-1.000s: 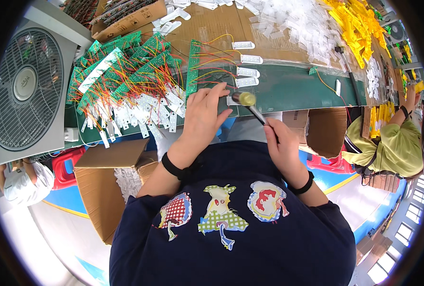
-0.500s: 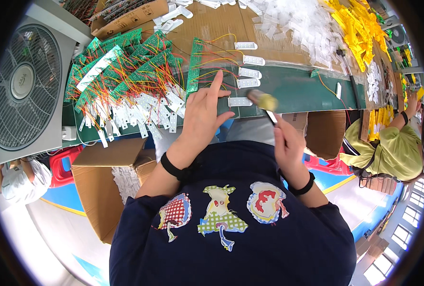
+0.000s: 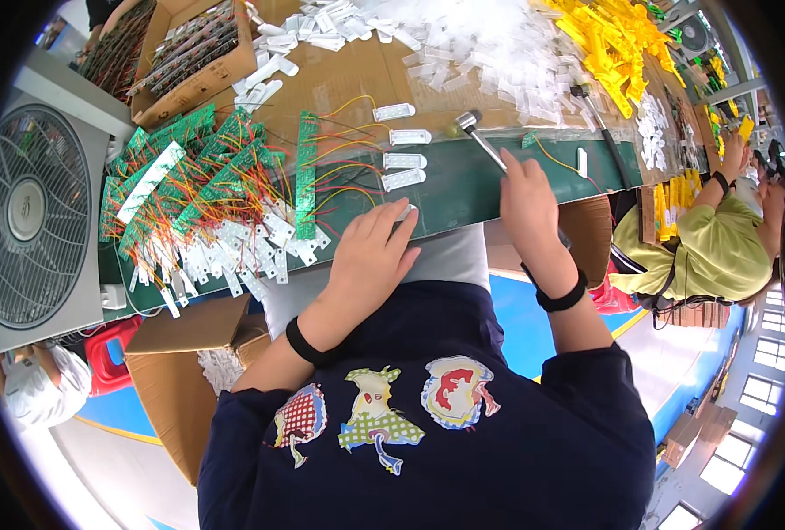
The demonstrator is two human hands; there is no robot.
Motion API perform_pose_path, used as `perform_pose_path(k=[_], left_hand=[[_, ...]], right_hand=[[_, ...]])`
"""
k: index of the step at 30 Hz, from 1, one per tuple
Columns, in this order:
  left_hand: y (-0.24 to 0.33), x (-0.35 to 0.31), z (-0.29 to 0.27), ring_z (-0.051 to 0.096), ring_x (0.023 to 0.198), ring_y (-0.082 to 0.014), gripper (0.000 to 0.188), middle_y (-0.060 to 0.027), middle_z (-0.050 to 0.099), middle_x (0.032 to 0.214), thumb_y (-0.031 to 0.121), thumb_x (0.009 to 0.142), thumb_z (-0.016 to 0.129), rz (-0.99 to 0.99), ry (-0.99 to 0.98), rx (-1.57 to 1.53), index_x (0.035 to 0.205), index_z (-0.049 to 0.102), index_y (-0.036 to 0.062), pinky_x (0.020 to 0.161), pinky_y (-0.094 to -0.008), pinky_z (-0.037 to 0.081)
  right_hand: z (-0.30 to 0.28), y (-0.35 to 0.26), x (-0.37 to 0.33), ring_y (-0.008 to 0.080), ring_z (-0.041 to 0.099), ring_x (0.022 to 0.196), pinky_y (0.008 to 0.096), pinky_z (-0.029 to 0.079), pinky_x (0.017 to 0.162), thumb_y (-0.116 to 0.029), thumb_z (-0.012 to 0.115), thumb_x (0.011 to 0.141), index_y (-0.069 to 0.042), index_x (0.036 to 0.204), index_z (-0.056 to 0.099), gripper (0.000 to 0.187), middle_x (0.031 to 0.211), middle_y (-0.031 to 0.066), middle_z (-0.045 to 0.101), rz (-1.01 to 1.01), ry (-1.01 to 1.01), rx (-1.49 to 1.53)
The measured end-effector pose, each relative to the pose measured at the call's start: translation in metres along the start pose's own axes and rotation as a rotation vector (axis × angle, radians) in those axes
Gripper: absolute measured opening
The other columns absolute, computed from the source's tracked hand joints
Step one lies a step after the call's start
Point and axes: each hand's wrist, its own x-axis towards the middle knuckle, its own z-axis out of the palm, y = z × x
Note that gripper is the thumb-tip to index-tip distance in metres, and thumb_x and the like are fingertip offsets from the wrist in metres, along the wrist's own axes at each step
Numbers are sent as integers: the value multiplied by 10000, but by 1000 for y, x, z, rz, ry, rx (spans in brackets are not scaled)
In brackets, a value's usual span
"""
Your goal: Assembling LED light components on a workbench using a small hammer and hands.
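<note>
My right hand (image 3: 530, 205) is closed around the handle of a hammer (image 3: 488, 148). The hammer's head is raised to the left of that hand, beside the row of white pieces. My left hand (image 3: 367, 256) rests at the table's near edge, its fingertips on the lowest white plastic piece (image 3: 405, 212) and mostly covering it. Its thumb is spread away from the fingers. Above lie several white plastic pieces (image 3: 405, 162) in a column, joined by red and yellow wires to a long green circuit board strip (image 3: 307, 172) standing lengthwise on their left.
A pile of wired green boards (image 3: 224, 159) lies left, near a grey fan (image 3: 34, 212). Clear plastic pieces (image 3: 498, 53) and yellow parts (image 3: 609, 44) are heaped at the back. Another hammer (image 3: 606, 132) lies right. A co-worker in green (image 3: 710, 247) sits at the right.
The hammer has lifted away from the lowest white piece and its head now points away from me. My left fingers have come down over that piece. The whole view has shifted.
</note>
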Motion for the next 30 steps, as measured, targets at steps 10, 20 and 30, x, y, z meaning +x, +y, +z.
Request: perform_pose_path(k=[10, 20, 30], left_hand=[[5, -1, 9, 617, 1200, -301, 532, -120, 632, 1324, 107, 821, 785, 5, -47, 223, 1335, 649, 71, 1039, -483, 464], [3, -4, -9, 617, 1155, -293, 441, -100, 641, 1277, 80, 818, 775, 16, -10, 64, 1249, 679, 90, 992, -464, 443], [-28, 41, -22, 657, 1028, -341, 243, -123, 712, 1071, -11, 875, 695, -116, 274, 25, 1112, 704, 39, 902, -450, 500]], right_hand=[[23, 87, 147, 398, 671, 1126, 502, 567, 893, -202, 694, 903, -88, 1106, 751, 240, 1148, 209, 689, 29, -128, 100], [17, 71, 159, 313, 705, 985, 419, 565, 858, -227, 762, 926, -73, 1069, 734, 212, 1045, 154, 741, 22, 99, 393], [9, -80, 37, 358, 657, 1003, 447, 541, 851, -19, 795, 805, -30, 1055, 664, 282, 1036, 130, 698, -492, -117, 561]])
